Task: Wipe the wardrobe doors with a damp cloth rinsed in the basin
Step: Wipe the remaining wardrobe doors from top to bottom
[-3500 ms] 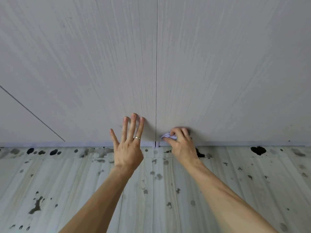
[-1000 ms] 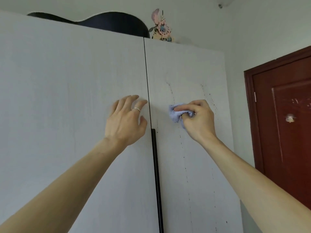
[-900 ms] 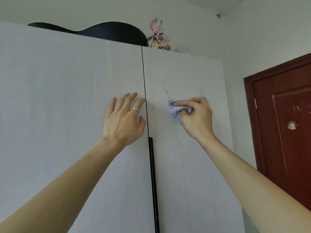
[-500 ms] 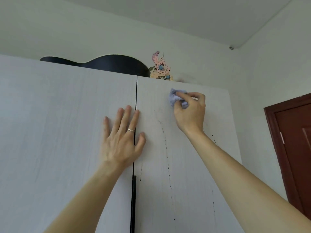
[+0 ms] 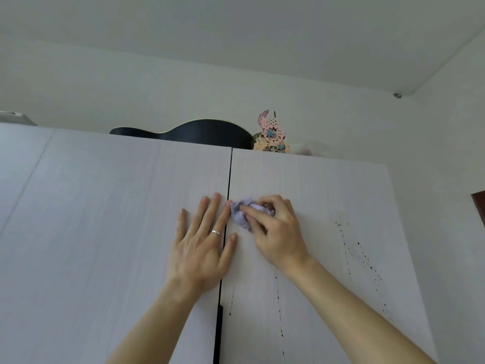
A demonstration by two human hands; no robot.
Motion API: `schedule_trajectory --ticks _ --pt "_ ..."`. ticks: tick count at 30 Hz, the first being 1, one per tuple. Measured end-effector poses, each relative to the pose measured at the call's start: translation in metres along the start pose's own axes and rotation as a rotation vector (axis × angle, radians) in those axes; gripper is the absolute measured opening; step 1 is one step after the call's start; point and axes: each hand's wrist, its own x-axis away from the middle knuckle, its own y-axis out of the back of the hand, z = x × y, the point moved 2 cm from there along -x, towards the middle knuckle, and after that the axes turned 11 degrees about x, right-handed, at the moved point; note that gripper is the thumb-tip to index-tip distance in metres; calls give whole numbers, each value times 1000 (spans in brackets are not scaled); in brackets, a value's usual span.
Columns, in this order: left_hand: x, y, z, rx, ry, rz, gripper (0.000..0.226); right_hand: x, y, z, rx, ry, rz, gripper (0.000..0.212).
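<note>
Two pale wood-grain wardrobe doors fill the view, the left door (image 5: pixel 118 232) and the right door (image 5: pixel 328 206), split by a dark vertical gap. My right hand (image 5: pixel 278 229) grips a bunched light-blue cloth (image 5: pixel 244 212) and presses it on the right door beside the gap, a little below the top edge. My left hand (image 5: pixel 202 243), with a ring, lies flat with straight fingers across the gap, mostly on the left door. Dark drip trails (image 5: pixel 362 258) run down the right door. The basin is out of view.
On top of the wardrobe lie a black curved object (image 5: pixel 199 131) and a pink and blue ornament (image 5: pixel 271 135). A black door handle strip (image 5: pixel 217 334) runs down the gap below my left hand. A dark red door edge (image 5: pixel 480 203) shows at far right.
My right hand has brought the cloth down and left from near the top edge of the right door to beside the gap. My left hand stays flat on the doors. The view tilted further upward.
</note>
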Motion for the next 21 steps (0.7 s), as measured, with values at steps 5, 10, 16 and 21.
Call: schedule_trajectory --ticks 5,10,16,21 --pt "0 2 0 -5 0 -1 64 -75 3 -63 94 -474 -95 21" --pt "2 0 2 7 13 -21 64 -10 -8 3 104 -212 -128 17" --pt "1 -1 2 -5 15 -12 64 -39 3 -53 187 -260 -173 19" --pt "2 0 2 -21 44 4 63 -24 2 -49 230 -474 -178 19"
